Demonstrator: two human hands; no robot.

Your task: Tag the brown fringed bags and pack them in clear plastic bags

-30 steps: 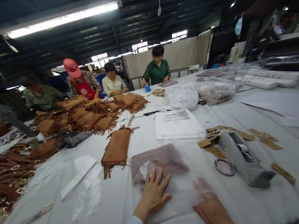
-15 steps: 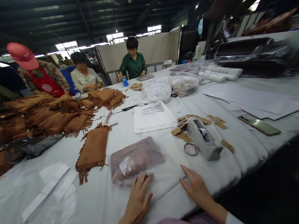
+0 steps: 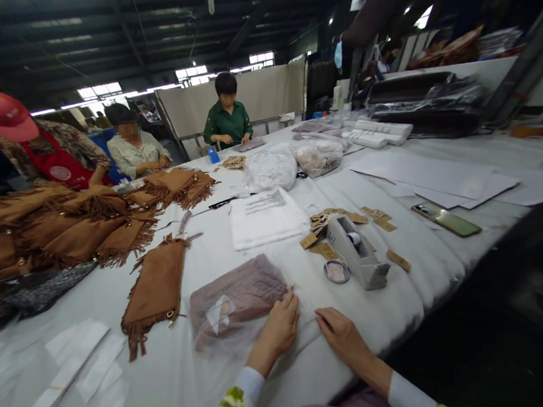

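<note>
A mauve packet in a clear plastic bag (image 3: pixel 244 294) lies flat on the table in front of me, with a small white square on it. My left hand (image 3: pixel 282 323) rests on its near right corner, fingers extended and close together. My right hand (image 3: pixel 343 340) is to the right of the packet. Its fingers are bent together at the edge of the bag's clear plastic flap, which seems pinched there. A grey tape dispenser (image 3: pixel 359 256) stands beyond my right hand. Left of the packet lies a brown fringed pouch (image 3: pixel 157 283).
Brown fringed pouches (image 3: pixel 74 227) are heaped at the left. A white stack (image 3: pixel 266 220) lies behind the packet. Around the dispenser are cardboard tags (image 3: pixel 397 260) and a small round dish (image 3: pixel 336 272). A phone (image 3: pixel 446 220) and white sheets (image 3: pixel 435 176) lie right. Several people sit or stand across the table.
My left hand has moved right along the packet to its near right corner. My right hand's fingers, spread before, have drawn together. The view has turned slightly right.
</note>
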